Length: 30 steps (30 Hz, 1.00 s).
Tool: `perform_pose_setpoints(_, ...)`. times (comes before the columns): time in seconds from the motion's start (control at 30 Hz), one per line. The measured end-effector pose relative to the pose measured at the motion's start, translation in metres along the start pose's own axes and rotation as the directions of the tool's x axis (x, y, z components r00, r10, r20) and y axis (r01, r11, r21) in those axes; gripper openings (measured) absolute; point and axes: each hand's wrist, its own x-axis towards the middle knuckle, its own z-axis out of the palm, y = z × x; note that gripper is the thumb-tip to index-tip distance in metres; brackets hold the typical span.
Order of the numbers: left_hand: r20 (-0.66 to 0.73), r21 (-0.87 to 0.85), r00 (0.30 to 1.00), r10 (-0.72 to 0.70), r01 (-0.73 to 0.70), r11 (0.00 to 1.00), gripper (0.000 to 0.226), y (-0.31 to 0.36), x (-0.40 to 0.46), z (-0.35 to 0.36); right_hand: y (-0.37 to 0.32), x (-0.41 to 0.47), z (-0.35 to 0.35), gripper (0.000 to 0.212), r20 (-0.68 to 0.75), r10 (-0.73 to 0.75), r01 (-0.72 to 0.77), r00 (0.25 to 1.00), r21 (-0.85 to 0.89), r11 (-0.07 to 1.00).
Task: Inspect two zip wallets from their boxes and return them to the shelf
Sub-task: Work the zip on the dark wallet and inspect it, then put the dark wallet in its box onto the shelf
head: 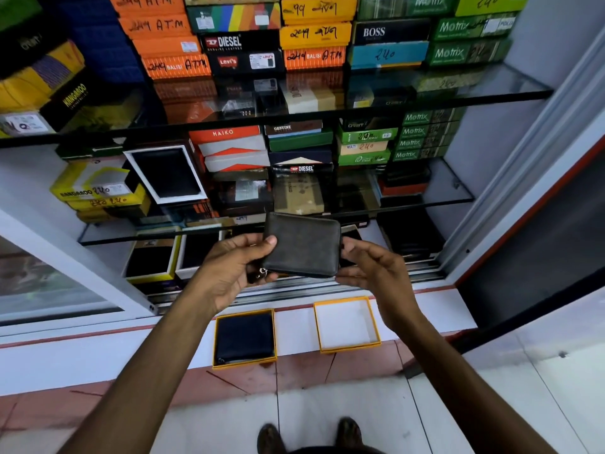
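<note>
A dark grey-brown zip wallet (302, 245) is held up in front of the lower shelf, zipper shut, its metal pull hanging at the lower left corner. My left hand (234, 268) grips its left edge with the thumb on the front face. My right hand (370, 267) touches its right edge with the fingertips. Below, on the white ledge, an orange-rimmed box (245, 337) holds a second dark wallet (245, 335), and an empty orange-rimmed box (347, 324) lies to its right.
Glass shelves (458, 93) carry stacks of coloured wallet boxes. A white-framed open box (165, 173) leans on the middle shelf at left. A sliding glass door frame (523, 178) stands at right. My feet are on the tiled floor (327, 404) below the ledge.
</note>
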Motion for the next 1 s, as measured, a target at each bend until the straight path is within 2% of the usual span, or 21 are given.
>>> perform_pose_setpoints(0.07, -0.016, -0.001, 0.999, -0.051, 0.051, 0.999, 0.009, -0.019, 0.005, 0.002, 0.006, -0.001, -0.006, 0.024, 0.028, 0.102, -0.102, 0.994, 0.009, 0.995)
perform_pose_setpoints(0.13, -0.031, 0.02, 0.994, -0.101, 0.101, 0.995, 0.006, -0.04, 0.01, 0.005, 0.016, 0.0, -0.014, 0.025, 0.009, 0.171, -0.17, 0.985, -0.056, 0.984)
perform_pose_setpoints(0.27, -0.052, 0.093, 0.979, -0.199, 0.203, 0.975, 0.015, -0.088, 0.019, 0.015, 0.042, 0.001, -0.04, 0.026, -0.024, 0.29, -0.291, 0.957, -0.112, 0.95)
perform_pose_setpoints(0.47, -0.152, 0.292, 0.958, -0.245, 0.28, 0.915, 0.021, -0.148, 0.04, 0.032, 0.092, 0.011, -0.073, 0.021, -0.192, 0.388, -0.43, 0.901, -0.295, 0.853)
perform_pose_setpoints(0.6, -0.195, 0.432, 0.965, -0.175, 0.245, 0.868, 0.025, -0.174, 0.05, 0.04, 0.112, 0.016, -0.081, 0.013, -0.275, 0.318, -0.419, 0.907, -0.529, 0.738)
perform_pose_setpoints(0.73, -0.209, 0.564, 0.976, -0.067, 0.176, 0.807, 0.017, -0.188, 0.054, 0.045, 0.114, 0.02, -0.082, 0.014, -0.22, 0.257, -0.335, 0.941, -0.718, 0.61)
perform_pose_setpoints(0.83, -0.189, 0.63, 0.982, -0.028, 0.143, 0.763, 0.019, -0.197, 0.059, 0.041, 0.112, 0.022, -0.083, 0.017, -0.195, 0.269, -0.313, 0.943, -0.791, 0.526)
perform_pose_setpoints(1.0, -0.181, 0.665, 0.983, -0.008, 0.128, 0.735, 0.014, -0.201, 0.058, 0.051, 0.119, 0.024, -0.081, 0.016, -0.233, 0.295, -0.353, 0.927, -0.809, 0.471)
